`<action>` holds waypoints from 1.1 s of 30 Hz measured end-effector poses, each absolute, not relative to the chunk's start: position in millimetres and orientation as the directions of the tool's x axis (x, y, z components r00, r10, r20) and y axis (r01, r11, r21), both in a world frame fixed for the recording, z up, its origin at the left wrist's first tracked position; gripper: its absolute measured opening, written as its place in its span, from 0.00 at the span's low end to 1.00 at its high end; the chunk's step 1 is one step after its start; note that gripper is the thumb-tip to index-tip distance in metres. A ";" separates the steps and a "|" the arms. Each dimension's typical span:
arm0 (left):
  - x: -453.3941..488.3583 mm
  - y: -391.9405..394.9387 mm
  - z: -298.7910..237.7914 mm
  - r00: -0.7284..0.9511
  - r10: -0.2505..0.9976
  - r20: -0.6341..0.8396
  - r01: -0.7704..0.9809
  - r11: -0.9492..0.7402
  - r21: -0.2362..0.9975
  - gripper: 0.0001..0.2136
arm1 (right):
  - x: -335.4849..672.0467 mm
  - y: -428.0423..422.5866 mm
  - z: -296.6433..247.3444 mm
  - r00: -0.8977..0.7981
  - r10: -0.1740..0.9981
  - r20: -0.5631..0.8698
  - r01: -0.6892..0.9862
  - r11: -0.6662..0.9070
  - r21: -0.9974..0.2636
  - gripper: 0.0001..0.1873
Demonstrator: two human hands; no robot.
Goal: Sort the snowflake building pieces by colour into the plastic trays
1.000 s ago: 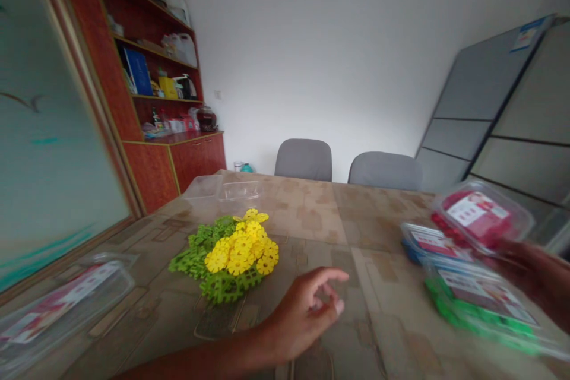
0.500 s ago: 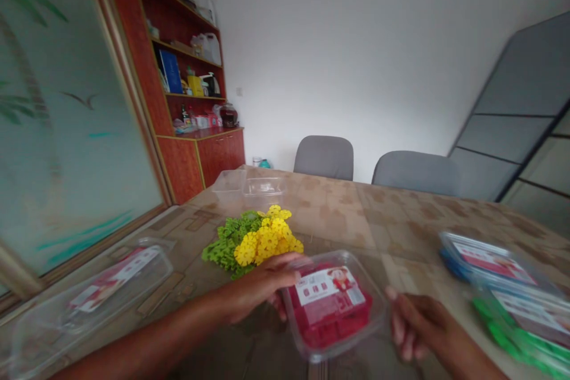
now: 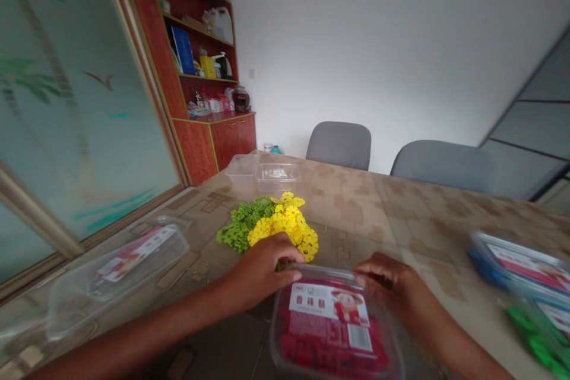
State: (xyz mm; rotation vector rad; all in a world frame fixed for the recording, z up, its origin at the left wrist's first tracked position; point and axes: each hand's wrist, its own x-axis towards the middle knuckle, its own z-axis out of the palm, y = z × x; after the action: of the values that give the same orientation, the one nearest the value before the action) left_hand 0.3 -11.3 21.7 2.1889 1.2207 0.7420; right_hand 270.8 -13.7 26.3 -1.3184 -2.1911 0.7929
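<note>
1. A clear plastic box of red pieces (image 3: 332, 332) lies on the table just in front of the person, with both hands at its far rim. A white and red label covers much of its lid; the print on it is too small to read. Its lower edge is cut off by the bottom of the picture.
2. The left hand (image 3: 262, 270) rests palm down at the box's far left corner, fingers held together and curled over the rim. Whether they grip the lid or merely lie on it cannot be told.
3. The right hand (image 3: 394, 288) sits at the far right corner, fingers together and bent down onto the rim. Its fingertips are blurred, so the hold is unclear.
4. Just beyond the left hand lies a heap of yellow pieces (image 3: 287, 225), its near edge partly hidden by the knuckles, and touching its far left side are green pieces (image 3: 243, 227).
5. Farther beyond that heap stand two empty clear tubs (image 3: 267, 172), side by side.
6. Well to the left of the left hand lies an open clear box (image 3: 129, 261) with a red label, its contents hard to make out.
7. To the right of the right hand, blurred and cut by the frame edge, are a box of blue pieces (image 3: 512, 258) and a box of green pieces (image 3: 541, 332).
8. The patterned tan table (image 3: 401, 214) bears all of these.
</note>
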 end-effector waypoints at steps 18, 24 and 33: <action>2.0 -15.8 15.3 0.437 0.876 0.204 0.614 -0.457 0.644 0.04 | 270.8 -25.5 22.3 -0.458 0.860 0.226 0.669 0.501 -0.549 0.11; 3.1 -17.9 19.8 0.435 0.876 0.208 0.654 -0.466 0.595 0.05 | 265.6 -31.1 29.6 -0.472 0.850 0.235 0.723 0.526 -0.449 0.11; 4.0 -19.3 27.4 0.455 0.876 0.161 0.665 -0.455 0.592 0.04 | 266.8 -31.6 30.5 -0.440 0.865 0.241 0.759 0.502 -0.415 0.08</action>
State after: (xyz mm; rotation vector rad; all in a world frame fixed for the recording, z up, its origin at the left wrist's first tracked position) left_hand 4.0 -19.3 27.4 2.2603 1.2904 0.6305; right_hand 266.8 -31.6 30.5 -1.3415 -2.3282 0.3418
